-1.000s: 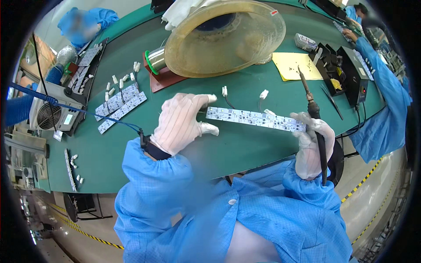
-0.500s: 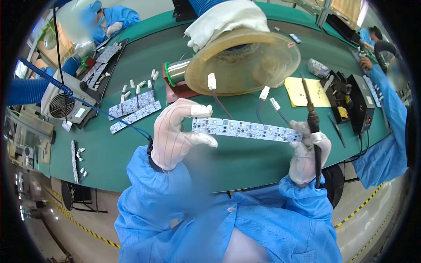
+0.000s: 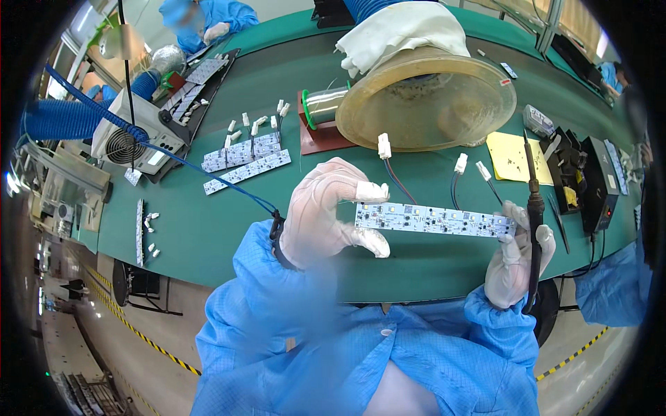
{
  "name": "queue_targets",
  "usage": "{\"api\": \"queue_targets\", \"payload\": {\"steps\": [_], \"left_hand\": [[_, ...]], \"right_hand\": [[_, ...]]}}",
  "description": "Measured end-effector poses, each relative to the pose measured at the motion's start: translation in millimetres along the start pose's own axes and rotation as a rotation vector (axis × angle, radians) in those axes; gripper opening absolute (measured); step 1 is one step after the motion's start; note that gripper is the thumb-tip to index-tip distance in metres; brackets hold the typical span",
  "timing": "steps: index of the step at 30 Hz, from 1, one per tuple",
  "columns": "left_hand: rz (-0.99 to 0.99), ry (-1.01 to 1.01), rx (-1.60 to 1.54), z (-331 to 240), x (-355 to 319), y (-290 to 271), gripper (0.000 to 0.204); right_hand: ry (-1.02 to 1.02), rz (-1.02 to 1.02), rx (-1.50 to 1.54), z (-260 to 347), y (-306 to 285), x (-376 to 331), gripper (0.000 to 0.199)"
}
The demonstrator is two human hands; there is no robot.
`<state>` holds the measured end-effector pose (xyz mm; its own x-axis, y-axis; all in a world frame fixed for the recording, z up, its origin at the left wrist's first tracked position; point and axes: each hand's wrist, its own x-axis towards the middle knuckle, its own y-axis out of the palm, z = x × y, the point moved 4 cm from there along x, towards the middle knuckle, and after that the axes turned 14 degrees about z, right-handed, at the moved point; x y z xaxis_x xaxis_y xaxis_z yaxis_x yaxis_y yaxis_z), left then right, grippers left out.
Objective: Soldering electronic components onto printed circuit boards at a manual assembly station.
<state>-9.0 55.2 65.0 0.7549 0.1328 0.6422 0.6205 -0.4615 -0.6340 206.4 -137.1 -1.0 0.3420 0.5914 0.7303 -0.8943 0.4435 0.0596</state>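
A narrow white LED circuit board (image 3: 431,220) is held up above the green bench. My gloved right hand (image 3: 515,260) pinches its right end and also grips a soldering iron (image 3: 534,229), tip pointing up and away. My gloved left hand (image 3: 322,215) is at the board's left end, thumb and forefinger spread apart above and below it; whether the forefinger touches the edge I cannot tell. Just beyond the board, wires rise to white connectors: one (image 3: 384,146) on red-and-blue wires, a second (image 3: 460,163), and a third (image 3: 483,170) further right.
A fume hood (image 3: 427,104) draped with white cloth stands behind, beside a solder wire spool (image 3: 325,107). Finished-looking boards (image 3: 248,171) lie left, near a white fan unit (image 3: 139,142). Right are a yellow sponge sheet (image 3: 517,159), iron stand (image 3: 570,170) and black station (image 3: 601,184). Co-workers sit beyond.
The whole view has swung, so the bench and my hands appear further right. Both hands keep nearly the same pose around the board. The right-hand co-worker's arm has mostly left the spot near the station.
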Motion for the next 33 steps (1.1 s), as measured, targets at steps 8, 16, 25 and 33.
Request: {"api": "queue_targets", "payload": {"steps": [8,16,25,33], "left_hand": [[0.015,0.043,-0.002,-2,1,-1,0.064],[-0.005,-0.021,-0.025,3,-1,3,0.067],[-0.003,-0.066,-0.031,9,-6,0,0.066],[0.013,-0.061,0.025,15,-8,0,0.070]], "right_hand": [[-0.017,0.011,0.011,4,-1,0,0.054],[-0.011,-0.055,0.636,-3,-18,-4,0.062],[-0.005,-0.116,0.577,-5,-11,-6,0.068],[-0.038,-0.073,0.515,0,-7,-2,0.058]]}}
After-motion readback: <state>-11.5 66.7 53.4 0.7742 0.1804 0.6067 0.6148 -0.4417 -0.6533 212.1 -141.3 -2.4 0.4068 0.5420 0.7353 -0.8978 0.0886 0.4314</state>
